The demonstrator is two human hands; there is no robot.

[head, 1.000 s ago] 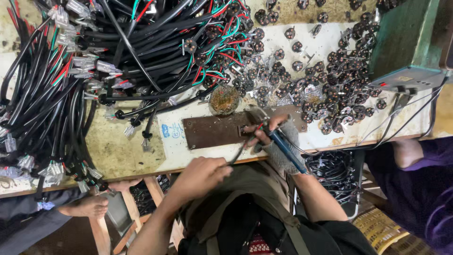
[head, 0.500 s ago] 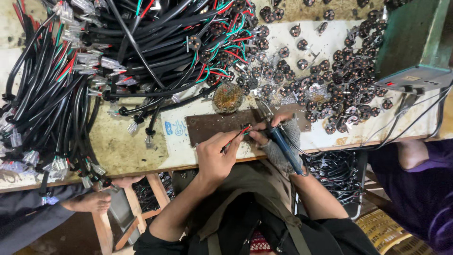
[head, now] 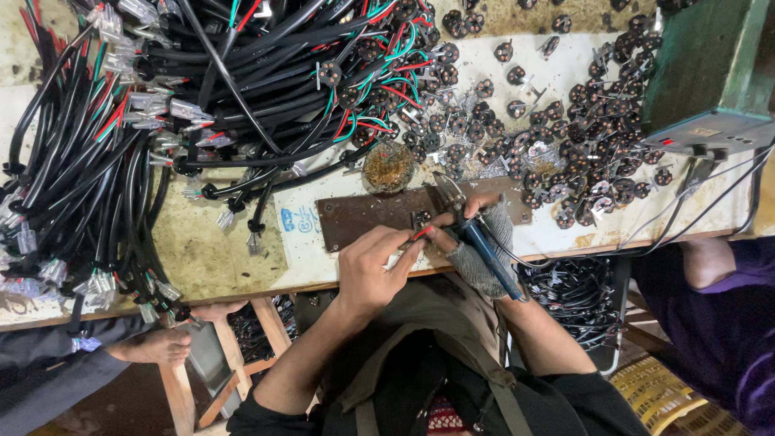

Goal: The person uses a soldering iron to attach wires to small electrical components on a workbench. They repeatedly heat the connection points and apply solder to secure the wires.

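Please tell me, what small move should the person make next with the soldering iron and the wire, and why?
Probably touch the soldering iron tip to the plug part on the brown plate. The left hand pinches a red wire right beside that part, and the right hand holds the iron angled above it, tip close but seemingly not yet on the joint.

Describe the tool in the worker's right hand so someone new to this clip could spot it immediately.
Start at the brown plate lying on the bench's near edge. The right hand, in a grey fingerless glove, rests at its right end holding the soldering iron. It is the only blue-handled, metal-tipped tool among black cables and plugs.
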